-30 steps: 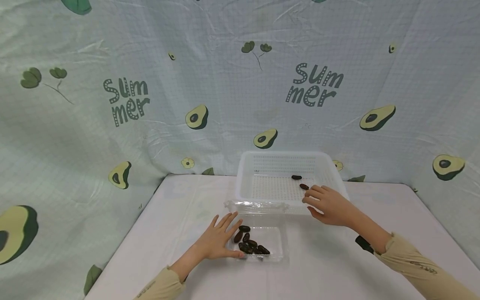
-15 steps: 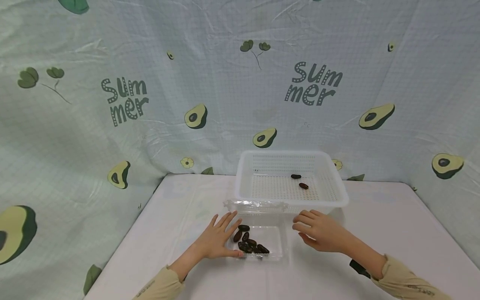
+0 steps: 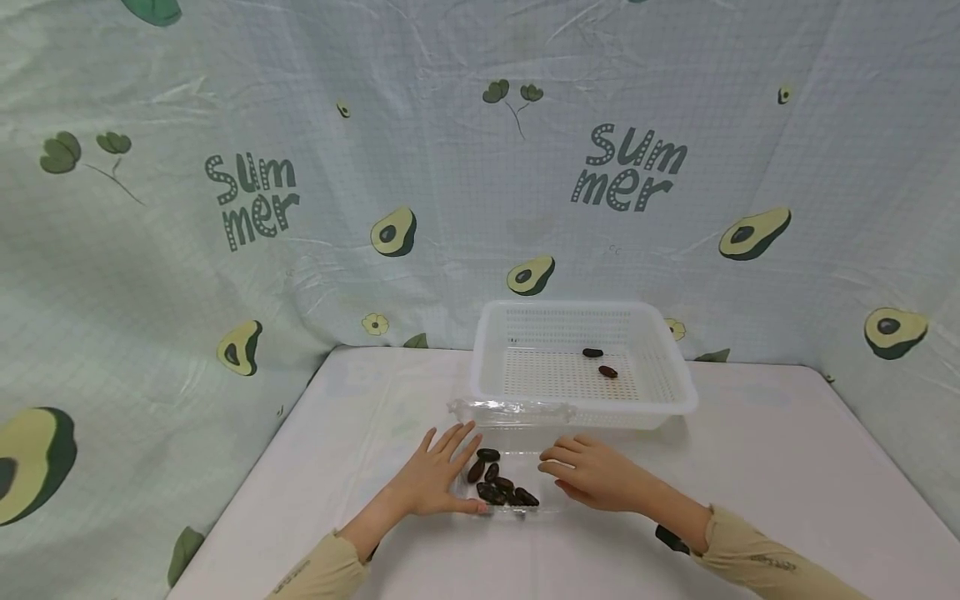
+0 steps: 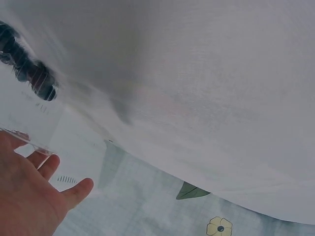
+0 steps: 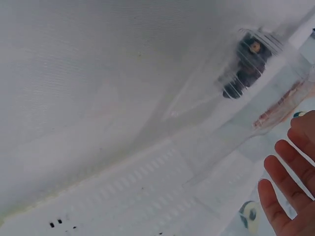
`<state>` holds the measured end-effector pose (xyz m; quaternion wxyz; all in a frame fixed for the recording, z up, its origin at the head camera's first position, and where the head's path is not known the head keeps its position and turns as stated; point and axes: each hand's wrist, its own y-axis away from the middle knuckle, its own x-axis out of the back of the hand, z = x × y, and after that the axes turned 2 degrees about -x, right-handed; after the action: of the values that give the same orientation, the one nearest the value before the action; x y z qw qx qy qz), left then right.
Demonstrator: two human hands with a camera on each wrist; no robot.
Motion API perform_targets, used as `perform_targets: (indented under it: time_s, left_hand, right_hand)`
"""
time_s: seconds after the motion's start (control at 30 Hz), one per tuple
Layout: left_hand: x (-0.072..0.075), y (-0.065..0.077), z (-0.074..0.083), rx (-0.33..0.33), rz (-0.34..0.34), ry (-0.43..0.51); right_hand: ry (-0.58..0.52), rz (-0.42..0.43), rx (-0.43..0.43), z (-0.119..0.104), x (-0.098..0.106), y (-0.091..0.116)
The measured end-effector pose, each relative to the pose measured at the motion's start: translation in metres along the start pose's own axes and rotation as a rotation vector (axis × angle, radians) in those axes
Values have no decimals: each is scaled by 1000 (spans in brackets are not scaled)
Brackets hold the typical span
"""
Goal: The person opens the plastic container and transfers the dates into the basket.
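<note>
A clear plastic box [image 3: 525, 468] holds several dark brown dates [image 3: 504, 485], bunched toward its left and front. Fingers spread, my left hand [image 3: 431, 483] rests along the box's left side, thumb at the front corner. In the left wrist view the fingers of the left hand [image 4: 29, 191] touch the clear edge. Over the box's right side hovers my right hand [image 3: 600, 477], its fingers loosely bent. Nothing shows between the fingers of the right hand [image 5: 295, 172] in the right wrist view. Behind the box, a white perforated basket [image 3: 585, 408] contains two dates [image 3: 608, 372].
The box's crinkled clear lid [image 3: 513, 412] stands folded back against the basket's front. All of this is on a pale tablecloth [image 3: 375, 400]. A printed curtain [image 3: 450, 167] rises behind the table and along its sides. A dark device [image 3: 671, 539] sits at the right wrist.
My right hand has come back from the basket's front right corner, moving left and nearer to the box's right side. The left hand and the dates have stayed put.
</note>
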<state>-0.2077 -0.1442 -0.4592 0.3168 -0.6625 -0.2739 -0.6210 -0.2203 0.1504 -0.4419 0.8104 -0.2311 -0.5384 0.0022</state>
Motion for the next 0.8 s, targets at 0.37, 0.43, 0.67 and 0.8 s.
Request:
perform_targets:
  time_s: [0.37, 0.43, 0.67, 0.8]
  left_hand:
    - [4, 2, 1, 33, -68, 33]
    - [4, 2, 1, 34, -73, 36]
    - [5, 3, 0, 27, -78, 55]
    - [4, 1, 0, 29, -87, 54]
  right_hand:
    - [107, -202, 40, -4, -27, -37]
    - [126, -240, 41, -4, -32, -41]
    - [157, -301, 51, -6, -50, -54]
    - [176, -352, 44, -7, -56, -59]
